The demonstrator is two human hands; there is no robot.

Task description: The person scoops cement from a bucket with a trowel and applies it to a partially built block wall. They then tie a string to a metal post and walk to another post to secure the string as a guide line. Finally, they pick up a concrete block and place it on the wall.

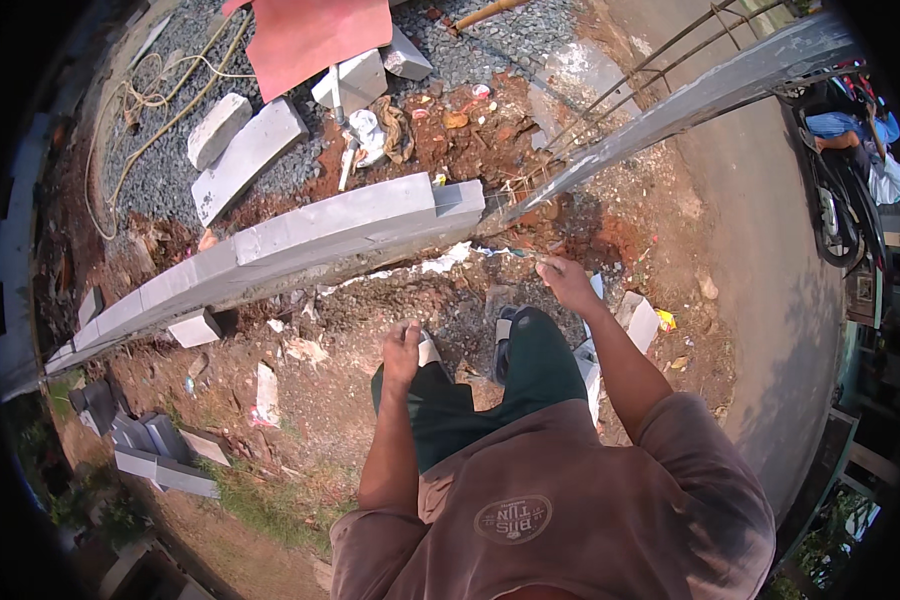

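Observation:
My right hand (567,284) reaches forward, its fingers closed round the near end of a slim hand tool (515,252). The tool points left toward the wall's end; its far part looks whitish and blue-green, and its kind is unclear. Ahead runs a low wall of pale grey blocks (335,222), with one lower block (459,204) at its right end. White mortar-like material (448,259) lies along the wall's foot, close to the tool's tip. My left hand (401,354) hangs in front of my left leg with curled fingers; whatever they hold, if anything, is hidden.
A grey concrete post (685,100) with steel bars leans across the upper right. Loose blocks (249,160) lie on gravel beyond the wall, near a pink sheet (315,45) and a rope (185,70). More blocks (165,450) sit lower left. A person (885,180) and motorbike (830,205) are on the right.

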